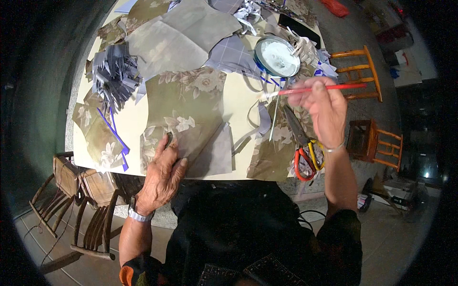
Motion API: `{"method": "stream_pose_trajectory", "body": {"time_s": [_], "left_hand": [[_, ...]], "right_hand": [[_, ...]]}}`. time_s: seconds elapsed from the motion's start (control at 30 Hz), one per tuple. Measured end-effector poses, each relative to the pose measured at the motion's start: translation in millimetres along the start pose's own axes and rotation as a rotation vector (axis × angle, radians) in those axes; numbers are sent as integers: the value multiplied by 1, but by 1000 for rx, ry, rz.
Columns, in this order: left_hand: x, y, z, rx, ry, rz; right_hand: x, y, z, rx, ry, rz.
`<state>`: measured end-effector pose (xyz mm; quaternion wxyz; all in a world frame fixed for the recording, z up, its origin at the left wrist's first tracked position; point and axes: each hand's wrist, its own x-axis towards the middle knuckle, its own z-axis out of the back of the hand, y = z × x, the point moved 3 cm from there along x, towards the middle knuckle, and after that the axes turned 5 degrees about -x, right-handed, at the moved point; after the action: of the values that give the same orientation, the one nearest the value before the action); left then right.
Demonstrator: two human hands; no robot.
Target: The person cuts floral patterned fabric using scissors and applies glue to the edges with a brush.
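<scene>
My left hand (162, 171) rests on an olive floral cloth piece (187, 99), fingers apart and slightly bent, with a small dark shape at the index fingertip that I cannot make out. A grey piece (212, 157) lies partly under that cloth. My right hand (321, 107) grips a thin red brush (348, 86) with a blurred pale tip, held over the table. Just beyond it sits a round dish of white paste (276, 56). Below it lie scissors with red and yellow handles (304, 163).
The cream table (95, 159) holds grey shreds (114, 71), blue strips (113, 126), large grey pieces (183, 35) and a black oblong object (298, 29). Wooden chairs stand at the left (93, 238) and right (367, 71). A red bag (334, 7) lies at the back right.
</scene>
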<state>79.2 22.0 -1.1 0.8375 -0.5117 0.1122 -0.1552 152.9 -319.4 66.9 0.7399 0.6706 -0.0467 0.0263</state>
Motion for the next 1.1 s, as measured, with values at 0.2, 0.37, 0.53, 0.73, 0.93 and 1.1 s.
{"method": "stream_pose_trajectory", "body": {"time_s": [0.2, 0.37, 0.53, 0.73, 0.93, 1.1], "left_hand": [[3, -1, 3, -8, 34, 15], [0, -3, 2, 17, 18, 2], [-2, 1, 2, 49, 23, 5], [-2, 2, 1, 46, 0, -41], [1, 0, 2, 34, 8, -67], [-1, 1, 2, 48, 48, -17]], "right_hand": [[-25, -16, -33, 95, 230, -134], [-27, -27, -45, 109, 252, -160], [-26, -33, -49, 79, 261, -170], [-20, -35, -48, 13, 210, -117], [-27, -23, -48, -18, 177, -1], [-48, -16, -55, -145, 240, 37]]}}
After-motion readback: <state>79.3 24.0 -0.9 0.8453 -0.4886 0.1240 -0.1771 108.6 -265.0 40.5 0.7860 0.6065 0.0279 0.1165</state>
